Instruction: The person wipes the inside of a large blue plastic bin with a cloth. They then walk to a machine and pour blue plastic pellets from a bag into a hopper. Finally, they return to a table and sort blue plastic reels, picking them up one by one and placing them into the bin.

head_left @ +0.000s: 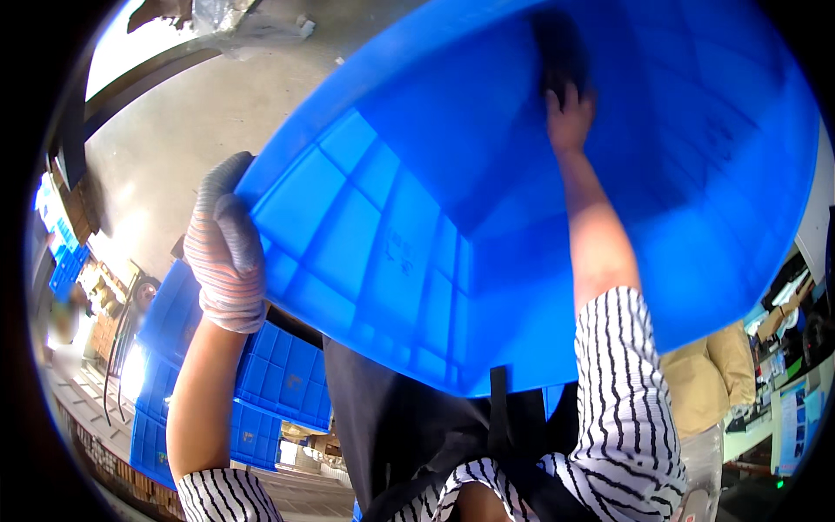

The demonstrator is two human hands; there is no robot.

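Observation:
A large blue plastic crate [344, 230] is tipped up in front of me, its ribbed inner walls facing me. My left hand [228, 248], in a grey and orange striped knit glove, is closed on the crate's left rim. Bare, my right hand [571, 122] reaches deep inside the crate. Its fingers are bent against a dark, blurred item [561, 48] lying along the inner surface; the item's kind cannot be made out.
Stacked blue crates [283, 374] stand at the lower left, beside my left forearm. A tan sack-like bundle [718, 378] lies to the right. Beyond it is a cluttered workbench [787, 348]. Clear plastic wrap [239, 26] lies on the concrete floor [187, 130] at the far left.

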